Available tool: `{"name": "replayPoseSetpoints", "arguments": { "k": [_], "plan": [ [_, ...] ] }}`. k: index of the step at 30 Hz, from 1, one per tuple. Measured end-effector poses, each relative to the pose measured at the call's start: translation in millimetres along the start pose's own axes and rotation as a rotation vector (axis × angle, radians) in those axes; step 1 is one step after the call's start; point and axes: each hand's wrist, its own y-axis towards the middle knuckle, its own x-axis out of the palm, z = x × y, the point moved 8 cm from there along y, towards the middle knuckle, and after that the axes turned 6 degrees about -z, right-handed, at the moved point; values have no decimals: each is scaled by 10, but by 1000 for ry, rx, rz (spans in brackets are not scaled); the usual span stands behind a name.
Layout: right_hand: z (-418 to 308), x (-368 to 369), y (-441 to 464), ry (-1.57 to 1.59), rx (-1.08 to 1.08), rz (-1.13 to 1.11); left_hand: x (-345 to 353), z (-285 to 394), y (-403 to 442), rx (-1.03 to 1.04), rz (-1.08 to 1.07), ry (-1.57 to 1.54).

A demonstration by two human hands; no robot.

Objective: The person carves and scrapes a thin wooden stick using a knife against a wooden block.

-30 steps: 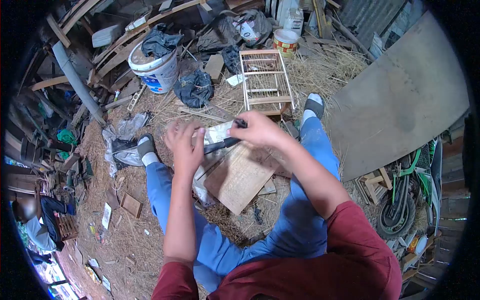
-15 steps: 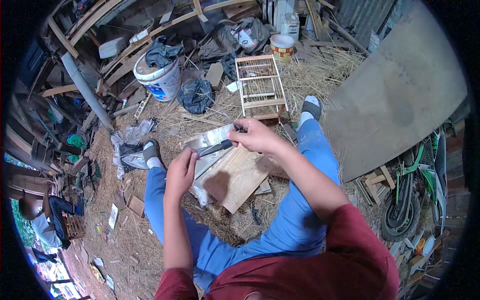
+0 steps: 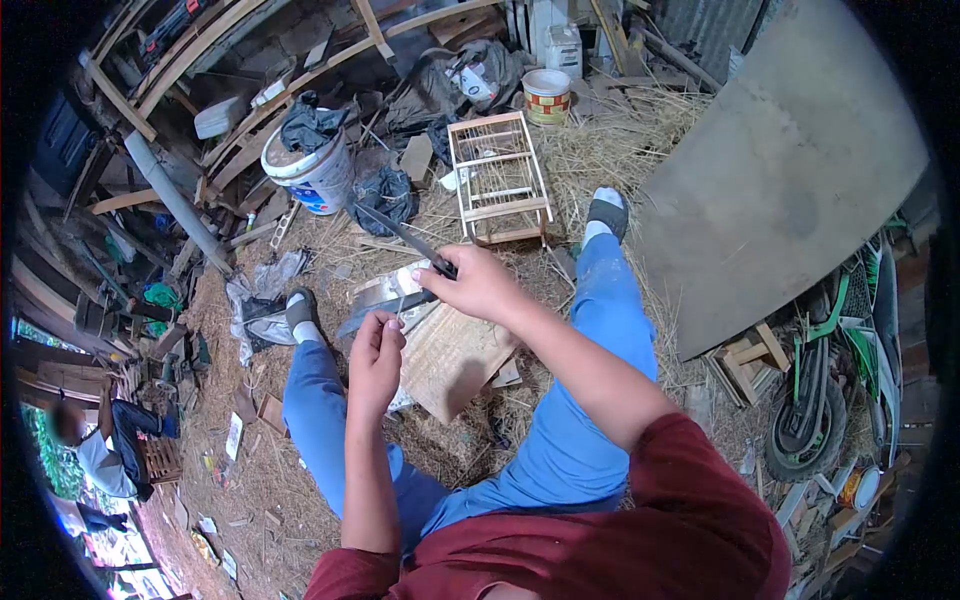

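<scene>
My right hand (image 3: 478, 284) is closed around the black handle of a knife (image 3: 398, 232). Its blade points up and away to the left. Just below and left of it, my left hand (image 3: 374, 358) pinches a thin pale stick (image 3: 402, 303), mostly hidden by the fingers. Under both hands, between my legs, lies a wooden board (image 3: 455, 365). Beside the board is a shiny flat strip (image 3: 380, 293), partly covered by my hands.
A wooden frame with thin bars (image 3: 500, 180) stands ahead on the straw. Left of it are a white bucket (image 3: 312, 175) and black plastic (image 3: 385, 197). A large sheet (image 3: 790, 180) leans at right near a motorbike (image 3: 815, 400). Another person (image 3: 110, 450) sits far left.
The knife has swung from lying across toward my left hand to pointing up and left, its blade now apart from the left fingers. The view has shifted slightly.
</scene>
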Motion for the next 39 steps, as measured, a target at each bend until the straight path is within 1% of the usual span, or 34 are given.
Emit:
{"name": "replayPoseSetpoints", "arguments": {
  "k": [2,4,7,8,9,10,12,13,15,16,18,20,22,26,28,29,31,34,38,39],
  "plan": [
    [-67,-37,-44,-1,-81,95,-1,-2,93,5,9,-59],
    [-102,-42,-66,-8,-57,77,-1,110,200,-13,-31,-108],
    [-166,-76,-68,58,-110,106,-32,397,271,-39,-64,-111],
    [-225,-83,-73,-23,-126,77,-16,446,289,-63,-92,-139],
    [-263,-74,-77,-104,-141,48,-6,500,310,-25,-105,-148],
    [-248,-66,-75,-104,-138,51,1,504,319,-26,-109,-148],
    [-307,-14,-65,-186,-223,40,-24,561,343,32,-87,-65],
    [-311,-12,-53,-184,-224,41,-20,575,348,33,-87,-63],
    [-338,23,-44,-208,-232,26,-90,659,327,110,14,65],
    [-349,33,-36,-204,-230,24,-109,641,327,106,14,67],
    [-374,51,-24,-299,-235,33,-205,663,312,177,82,73],
    [-384,110,2,-305,-275,47,-272,617,291,147,86,56],
    [-451,147,16,-312,-321,60,-323,536,267,4,65,-83],
    [-525,215,50,-339,-308,31,-452,586,208,-29,66,-30],
    [-534,259,70,-350,-299,10,-483,689,159,68,112,129],
    [-556,268,75,-354,-319,14,-496,680,146,66,116,128],
    [-563,302,93,-357,-340,18,-512,728,120,133,125,189],
    [-541,375,127,-349,-368,25,-552,719,93,124,149,276],
    [-546,404,135,-331,-348,-2,-560,699,66,130,185,263],
    [-560,394,130,-329,-354,5,-562,717,58,182,207,244]
  ]
}}
